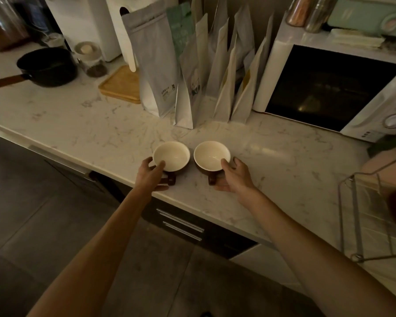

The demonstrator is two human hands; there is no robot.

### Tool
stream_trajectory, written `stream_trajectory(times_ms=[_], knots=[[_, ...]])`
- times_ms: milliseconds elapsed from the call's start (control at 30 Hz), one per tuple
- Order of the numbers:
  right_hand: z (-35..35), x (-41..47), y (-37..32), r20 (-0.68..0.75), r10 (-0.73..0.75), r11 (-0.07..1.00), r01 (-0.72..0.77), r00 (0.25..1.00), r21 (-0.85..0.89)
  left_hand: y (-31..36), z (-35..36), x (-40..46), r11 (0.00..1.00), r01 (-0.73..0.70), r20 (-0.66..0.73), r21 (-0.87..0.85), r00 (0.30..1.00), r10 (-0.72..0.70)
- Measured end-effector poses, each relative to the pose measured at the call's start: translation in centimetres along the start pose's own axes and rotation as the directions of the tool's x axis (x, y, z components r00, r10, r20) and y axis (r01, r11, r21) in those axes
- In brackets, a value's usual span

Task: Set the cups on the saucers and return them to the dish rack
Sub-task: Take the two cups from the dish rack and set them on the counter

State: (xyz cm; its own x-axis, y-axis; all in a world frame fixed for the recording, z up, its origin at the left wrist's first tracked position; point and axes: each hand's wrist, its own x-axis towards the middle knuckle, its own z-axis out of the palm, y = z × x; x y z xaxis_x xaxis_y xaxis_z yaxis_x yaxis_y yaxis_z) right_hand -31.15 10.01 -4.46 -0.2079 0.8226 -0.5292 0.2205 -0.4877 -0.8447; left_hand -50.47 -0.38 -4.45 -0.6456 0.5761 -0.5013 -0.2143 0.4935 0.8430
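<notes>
Left hand (151, 172): curled around the near side of the left cup (171, 156), thumb over the rim, fingers out of sight behind the dark outer wall. Holding the cup; whether it is lifted off the counter (82, 124) cannot be told.

Right hand (234, 173): same grip, mirrored, on the right cup (212, 155); thumb on the rim, fingers wrapped round the far side.

Cups: two, alike; cream inside, dark brown outside, each with a stubby dark handle pointing toward the person. Side by side near the counter's front edge, close together but apart. Both look empty.

Handling, as judged: glazed ceramic, stiff, moderately heavy, chips if knocked, smooth and likely slippery if wet. Best held by the handle or by pinching the rim with the thumb inside, as here. Keep the two from clinking together.

Saucers: none clearly visible. A dark shape under each cup may be one; too dim to say.

Dish rack (357, 216): wire frame at the right edge, well apart from the cups. A dark round object at its far right is cut off by the frame.

Beyond: paper bags (160, 72) upright behind the cups, microwave (329, 88) to their right, black pan (47, 66) far left.
</notes>
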Motion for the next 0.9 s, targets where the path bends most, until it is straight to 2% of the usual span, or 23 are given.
stream_trajectory(times_ms=[67, 133, 233, 300, 400, 567, 633, 767, 900], knots=[[-0.8, -0.5, -0.2, -0.035, -0.046, 0.992, 0.042, 0.998, -0.122, 0.1, -0.3, -0.5, 0.992, -0.058, -0.020, 0.108, 0.998, 0.061], [-1.7, -1.1, -0.5, -0.055, -0.138, 0.955, 0.119, 0.989, -0.271, 0.1, -0.8, -1.2, 0.946, -0.139, -0.038, 0.293, 0.987, 0.157], [-2.9, -2.4, -1.3, -0.029, -0.270, 0.846, 0.223, 0.962, -0.484, 0.3, -1.1, -2.5, 0.766, -0.250, -0.042, 0.593, 0.940, 0.339], [-3.7, -3.5, -2.0, 0.020, -0.356, 0.706, 0.282, 0.934, -0.650, 0.7, -1.0, -3.7, 0.640, -0.337, 0.033, 0.691, 0.899, 0.437], [-4.7, -5.5, -2.9, 0.151, -0.471, 0.383, 0.355, 0.869, -0.853, 1.5, -0.5, -5.9, 0.432, -0.422, 0.180, 0.797, 0.849, 0.497], [-6.8, -9.4, -3.6, 0.369, -0.539, -0.030, 0.420, 0.757, -0.907, 3.2, 1.5, -10.4, 0.008, -0.524, 0.465, 0.852, 0.762, 0.450], [-7.9, -10.9, -3.8, 0.414, -0.525, -0.122, 0.415, 0.744, -0.902, 3.5, 2.7, -12.6, -0.095, -0.562, 0.547, 0.822, 0.730, 0.410], [-10.7, -13.7, -3.3, 0.442, -0.441, -0.132, 0.430, 0.781, -0.893, 3.6, 5.0, -16.9, -0.154, -0.666, 0.672, 0.730, 0.659, 0.336], [-14.7, -16.4, -2.0, 0.460, -0.231, -0.145, 0.437, 0.857, -0.888, 2.5, 7.5, -20.3, -0.115, -0.740, 0.746, 0.662, 0.637, 0.196]])
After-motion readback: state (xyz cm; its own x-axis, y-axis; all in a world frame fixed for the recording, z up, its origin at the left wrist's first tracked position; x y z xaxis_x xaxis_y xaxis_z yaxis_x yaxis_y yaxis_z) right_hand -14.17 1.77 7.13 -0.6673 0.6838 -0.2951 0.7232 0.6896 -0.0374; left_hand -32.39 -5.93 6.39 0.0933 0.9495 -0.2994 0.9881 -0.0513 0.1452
